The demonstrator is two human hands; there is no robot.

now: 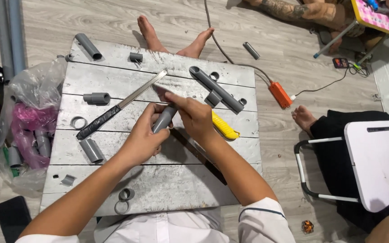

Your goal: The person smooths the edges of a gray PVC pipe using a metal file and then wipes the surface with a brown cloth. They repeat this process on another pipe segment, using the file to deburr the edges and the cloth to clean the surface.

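1. left hand [142,137] wrapped round a short grey pipe [164,119], fingers clamped on it, held just above the middle of the grey plank table [158,180].
2. right hand [194,117] pinching the pipe's upper end, fingers together there, beside a yellow-handled tool [225,127].
3. looks like the fitting or trimming step on that end.
4. next move likely calls for a steady grip, with the flat file [118,105] and a glued pipe piece [216,89] lying near.
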